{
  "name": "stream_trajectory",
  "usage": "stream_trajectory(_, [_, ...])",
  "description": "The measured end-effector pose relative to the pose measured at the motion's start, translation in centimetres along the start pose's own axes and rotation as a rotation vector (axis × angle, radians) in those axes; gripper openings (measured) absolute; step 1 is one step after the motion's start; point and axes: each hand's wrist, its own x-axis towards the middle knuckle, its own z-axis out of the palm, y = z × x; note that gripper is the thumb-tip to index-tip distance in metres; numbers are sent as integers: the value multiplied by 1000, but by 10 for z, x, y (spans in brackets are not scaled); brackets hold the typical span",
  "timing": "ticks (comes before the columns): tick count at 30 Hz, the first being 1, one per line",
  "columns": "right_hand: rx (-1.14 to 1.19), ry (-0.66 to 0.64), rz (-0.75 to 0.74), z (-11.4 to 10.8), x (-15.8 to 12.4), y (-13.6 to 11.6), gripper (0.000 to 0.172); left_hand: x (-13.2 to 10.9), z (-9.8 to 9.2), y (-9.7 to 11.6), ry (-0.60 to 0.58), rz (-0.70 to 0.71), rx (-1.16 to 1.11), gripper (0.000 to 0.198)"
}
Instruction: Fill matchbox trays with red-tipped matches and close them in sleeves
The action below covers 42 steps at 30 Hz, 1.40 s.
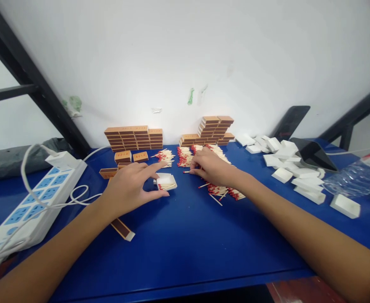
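My left hand (131,185) is open, thumb and fingers apart around the left side of a small white matchbox tray (171,179). A few matches (166,186) lie inside that tray. My right hand (210,166) pinches a match (186,171), its dark red head pointing left. Beneath and around the right hand spread heaps of red-tipped matches (184,156). Another small pile of matches (166,156) sits behind the tray. Brown matchbox sleeves lie by my left wrist, one of them (123,229) nearer the front and partly covered by my arm.
Stacked brown matchboxes (134,138) stand against the wall, with a second stack (214,128) to their right. White trays (281,153) are heaped at right, near a black phone (294,122) and a plastic bottle (358,176). A power strip (39,202) with cables lies at left.
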Motion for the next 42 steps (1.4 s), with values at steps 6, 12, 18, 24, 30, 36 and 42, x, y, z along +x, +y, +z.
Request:
stream_trajectory(6, [91,90,-85,-7,-5,-26,9,-1,2,-1,11,3,-6,65])
stream_trajectory(12, [198,208,-284,5,-13,-68,6,-1,2,2,22,42,-44,73])
stream_trajectory(18, [186,275,-252,7,-9,-56,10,-1,2,0,24,31,-40,74])
stream_trajectory(24, [-57,274,-64,4,1,-5,6,-1,1,-1,47,12,-5,68])
stream_trajectory(30, [-118,201,-58,11,3,6,7,-1,1,-1,46,21,-1,68])
stream_trajectory(36, [-135,168,-51,10,2,4,9,-1,0,-1,45,25,5,65])
stream_trajectory(42, [-158,94,-38,10,3,4,19,0,-1,0,40,19,18,65])
